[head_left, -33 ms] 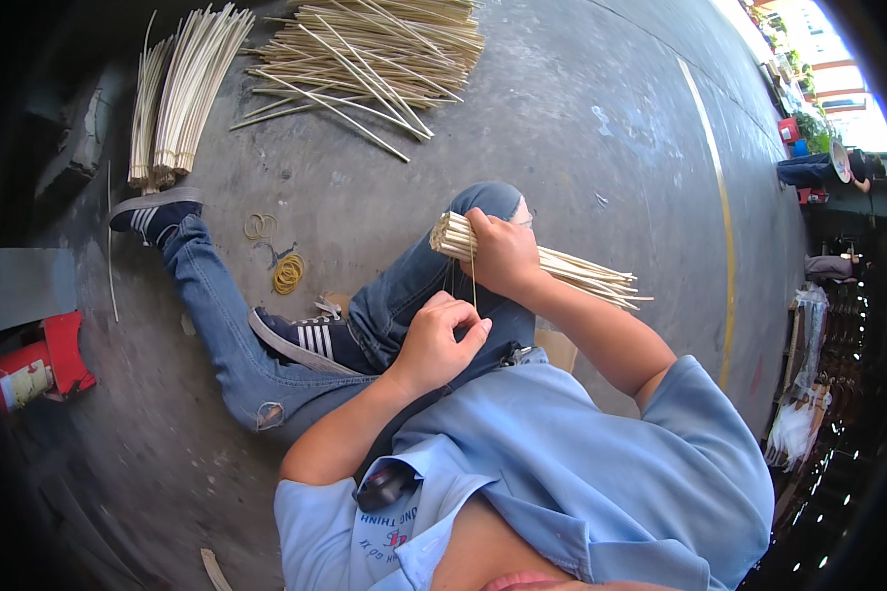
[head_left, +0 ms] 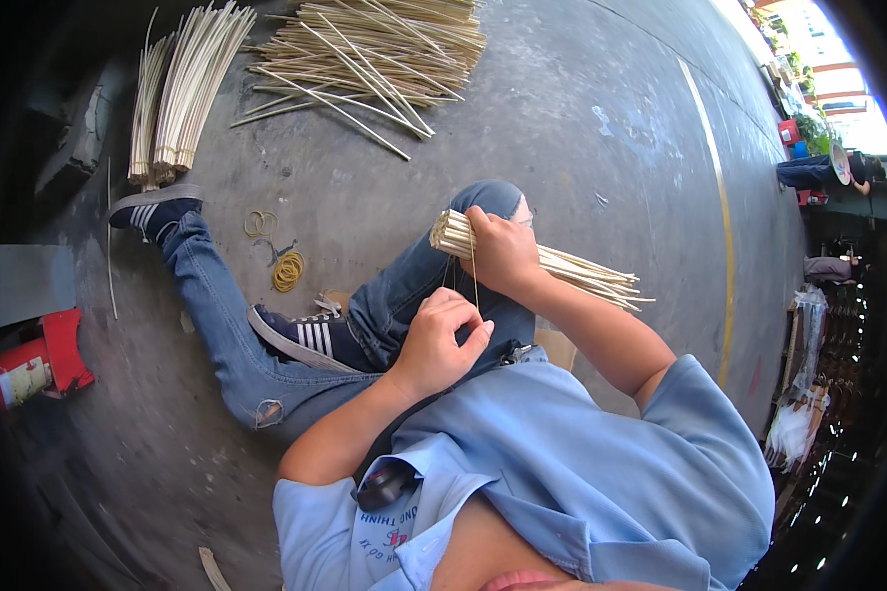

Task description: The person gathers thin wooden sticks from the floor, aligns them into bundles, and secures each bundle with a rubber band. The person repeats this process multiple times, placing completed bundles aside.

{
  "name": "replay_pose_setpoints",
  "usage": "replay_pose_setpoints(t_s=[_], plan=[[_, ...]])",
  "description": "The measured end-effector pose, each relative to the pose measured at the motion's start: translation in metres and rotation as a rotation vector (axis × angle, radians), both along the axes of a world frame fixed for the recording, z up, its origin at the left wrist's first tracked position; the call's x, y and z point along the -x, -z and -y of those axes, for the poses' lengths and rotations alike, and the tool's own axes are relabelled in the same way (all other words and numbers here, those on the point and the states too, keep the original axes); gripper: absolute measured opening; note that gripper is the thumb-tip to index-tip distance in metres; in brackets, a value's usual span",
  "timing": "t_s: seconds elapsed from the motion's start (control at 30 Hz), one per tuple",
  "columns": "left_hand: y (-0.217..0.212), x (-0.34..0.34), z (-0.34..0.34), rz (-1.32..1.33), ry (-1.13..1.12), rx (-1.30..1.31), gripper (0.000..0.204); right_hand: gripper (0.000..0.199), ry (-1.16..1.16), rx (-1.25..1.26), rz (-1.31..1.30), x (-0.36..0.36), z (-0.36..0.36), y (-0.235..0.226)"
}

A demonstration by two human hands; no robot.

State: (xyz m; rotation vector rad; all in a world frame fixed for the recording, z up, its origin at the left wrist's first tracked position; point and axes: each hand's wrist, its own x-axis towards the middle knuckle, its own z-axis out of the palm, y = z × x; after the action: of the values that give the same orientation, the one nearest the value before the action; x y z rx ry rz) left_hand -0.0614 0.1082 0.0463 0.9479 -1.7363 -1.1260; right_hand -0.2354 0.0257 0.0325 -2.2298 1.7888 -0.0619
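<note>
My right hand [head_left: 503,251] is wrapped around a bundle of thin pale wooden sticks [head_left: 586,279], close to its evenly lined-up end. The bundle lies slanted over my raised knee, its far ends fanning out to the right. A thin yellowish rubber band [head_left: 475,281] runs from the bundle down to my left hand [head_left: 439,340], which is closed in a pinch on it and pulls it taut. The part of the band behind the bundle is hidden.
Loose sticks [head_left: 365,64] lie piled on the floor ahead. Tied stick bundles [head_left: 192,94] stand beside my shoe [head_left: 158,212]. Spare rubber bands [head_left: 288,271] lie on the concrete. A red object [head_left: 67,353] sits at the left; another person [head_left: 808,170] is far off right.
</note>
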Motion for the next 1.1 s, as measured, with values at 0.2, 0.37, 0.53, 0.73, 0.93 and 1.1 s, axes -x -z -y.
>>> replay_pose_setpoints(t_s=[0.2, 0.37, 0.53, 0.73, 0.93, 1.1], plan=[[-0.013, -0.016, -0.018, -0.028, 0.003, 0.135, 0.009, 0.048, 0.132, -0.109, 0.003, -0.001, 0.015, -0.019], [-0.009, -0.020, -0.031, -0.312, -0.223, -0.285, 0.012, 0.050, 0.362, -0.127, 0.312, 0.029, 0.029, -0.040], [-0.001, -0.021, -0.018, -0.519, -0.145, -0.587, 0.025, 0.048, 0.385, -0.043, 0.475, 0.044, 0.026, -0.038], [-0.010, -0.048, -0.004, -1.124, 0.173, -0.794, 0.031, 0.046, 0.383, -0.086, 0.441, 0.041, 0.020, -0.037], [0.028, -0.022, 0.006, -2.129, 0.050, -0.823, 0.043, 0.045, 0.374, -0.024, 0.410, 0.033, 0.019, -0.040], [0.049, 0.009, 0.022, -2.191, -0.093, -0.844, 0.070, 0.041, 0.328, 0.071, 0.412, 0.027, 0.013, -0.039]])
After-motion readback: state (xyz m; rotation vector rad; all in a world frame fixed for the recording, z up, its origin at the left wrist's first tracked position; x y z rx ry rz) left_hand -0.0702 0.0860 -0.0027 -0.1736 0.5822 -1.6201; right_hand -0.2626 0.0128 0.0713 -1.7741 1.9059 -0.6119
